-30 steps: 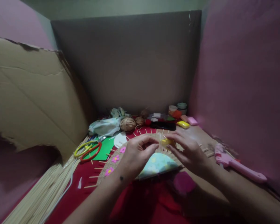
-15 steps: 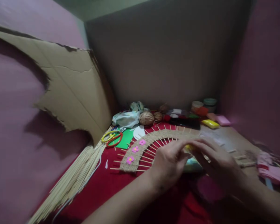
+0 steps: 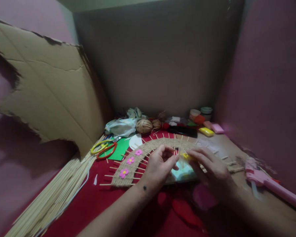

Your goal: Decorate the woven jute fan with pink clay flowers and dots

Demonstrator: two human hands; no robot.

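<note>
My left hand (image 3: 159,166) is over the inner side of the curved woven twine piece (image 3: 144,148), thumb and fingers apart with nothing visible between them. Pinched in the fingertips of my right hand (image 3: 213,169) is a small yellow lump of clay (image 3: 185,155), with what looks like clear film around it. Thin sticks cross the woven band, and pink flowers (image 3: 130,160) with yellow centres sit on its left part. Beneath my hands lies a pale blue-green patterned object (image 3: 184,171), partly covered by them.
Scissors (image 3: 106,151) lie on green paper (image 3: 119,148) at the left, beside a long bundle of sticks (image 3: 54,194). Twine balls (image 3: 144,126), a black phone-like slab (image 3: 182,131) and clay packs (image 3: 206,131) line the back. A pink glue gun (image 3: 261,179) rests at right.
My hands have drawn apart; the left has opened away from the yellow lump, which stays in my right fingers. The view has turned to the right, bringing more of the glue gun into sight.
</note>
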